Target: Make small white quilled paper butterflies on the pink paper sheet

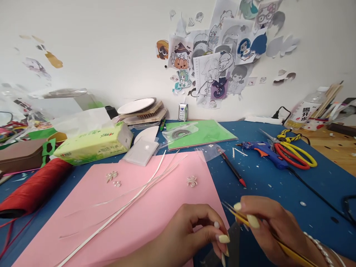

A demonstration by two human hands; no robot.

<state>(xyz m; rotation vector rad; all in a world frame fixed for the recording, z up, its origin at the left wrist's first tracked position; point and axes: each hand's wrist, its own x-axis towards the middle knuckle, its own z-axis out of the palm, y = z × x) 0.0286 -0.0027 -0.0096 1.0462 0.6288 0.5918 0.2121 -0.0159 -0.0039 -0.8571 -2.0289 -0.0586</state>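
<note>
My right hand (272, 226) holds a pair of yellow tweezers (289, 254), their thin tips pointing up and left toward my other hand. Fingers pinched together, my left hand (198, 230) is closed just left of the tweezers; what it holds, if anything, is too hidden to name. Beneath it lies a pink sheet (155, 211). On this sheet are a coiled white ornament (191, 181), a second coiled ornament (112, 175) and a few small white beads (117, 183). Long narrow white strips (111, 215) run diagonally across the sheet.
At right lie a blue glue gun (264, 152) with its cord, red-and-yellow scissors (294, 155) and a black-red pen (233, 168). Behind are green sheets (211, 133) and a clear plastic box (141, 151). A red thread spool (36, 185) and tissue pack (94, 142) stand left.
</note>
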